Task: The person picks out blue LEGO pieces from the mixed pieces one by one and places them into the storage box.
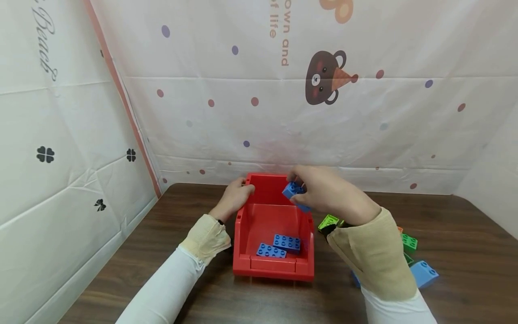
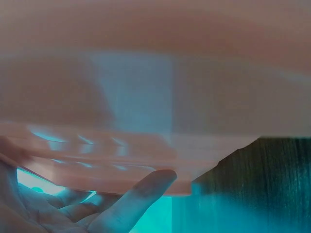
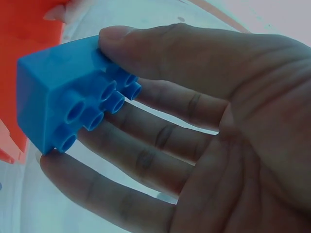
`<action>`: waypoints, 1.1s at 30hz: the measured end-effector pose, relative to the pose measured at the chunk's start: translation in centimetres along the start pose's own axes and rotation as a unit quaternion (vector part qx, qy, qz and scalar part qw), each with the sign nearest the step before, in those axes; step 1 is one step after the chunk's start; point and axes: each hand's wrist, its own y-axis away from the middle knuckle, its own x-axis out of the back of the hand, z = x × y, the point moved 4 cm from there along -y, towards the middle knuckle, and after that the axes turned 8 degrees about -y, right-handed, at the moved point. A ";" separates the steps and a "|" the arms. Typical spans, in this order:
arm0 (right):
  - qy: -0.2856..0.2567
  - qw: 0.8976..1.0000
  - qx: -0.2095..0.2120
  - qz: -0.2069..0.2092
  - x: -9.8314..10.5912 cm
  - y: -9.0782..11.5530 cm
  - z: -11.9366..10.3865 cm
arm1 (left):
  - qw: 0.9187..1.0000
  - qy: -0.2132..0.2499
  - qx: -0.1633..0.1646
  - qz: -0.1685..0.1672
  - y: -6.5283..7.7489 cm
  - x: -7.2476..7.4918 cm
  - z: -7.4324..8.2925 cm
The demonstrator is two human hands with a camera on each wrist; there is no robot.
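Note:
A red open-fronted bin (image 1: 270, 220) stands on the table with two blue toy bricks (image 1: 287, 242) lying in its front part. My left hand (image 1: 234, 195) grips the bin's left wall near the back; in the left wrist view the thumb (image 2: 146, 196) presses the wall, with the fingers partly hidden behind it. Over the bin's right wall, my right hand (image 1: 329, 191) pinches another blue brick (image 3: 63, 80) between thumb and fingers. This brick is tilted, its studs facing the palm in the right wrist view.
Right of the bin, partly behind my right sleeve, lie a lime brick (image 1: 328, 222), a green brick (image 1: 409, 243) and a larger light-blue brick (image 1: 423, 273). A printed white curtain (image 1: 259, 121) hangs behind the brown table (image 1: 194, 202) and along its left side.

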 end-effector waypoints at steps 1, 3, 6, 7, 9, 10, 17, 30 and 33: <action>0.001 1.000 0.006 0.001 -0.2 -0.1 -0.1 | 1.000 -0.001 0.000 0.001 0.0 0.0 0.0; 0.004 1.000 0.017 0.000 -0.6 -0.3 -0.3 | 1.000 -0.002 0.001 0.002 0.0 0.0 0.0; 0.003 1.000 0.022 -0.004 -1.1 -0.5 -0.5 | 1.000 -0.002 0.002 0.003 -0.1 0.0 -0.1; 0.005 1.000 0.023 -0.005 -1.2 -0.5 -0.6 | 1.000 -0.001 0.002 0.003 -0.1 0.0 -0.1; 0.008 1.000 0.022 -0.009 -1.4 -0.6 -0.7 | 1.000 0.000 0.001 0.002 -0.1 0.0 -0.1; 0.009 1.000 0.021 -0.011 -1.5 -0.7 -0.7 | 1.000 0.001 0.001 0.000 -0.1 -0.1 -0.1; 0.018 0.999 0.026 -0.027 -2.3 -0.9 -0.8 | 1.000 0.006 0.002 -0.002 0.0 0.0 0.0; 0.022 0.998 0.034 -0.045 -3.6 -1.5 -0.6 | 1.000 0.003 0.002 0.002 -0.2 -0.1 -0.2; 0.021 0.998 0.029 -0.051 -3.8 -1.6 -0.5 | 1.000 0.005 0.002 0.002 -0.1 -0.1 -0.2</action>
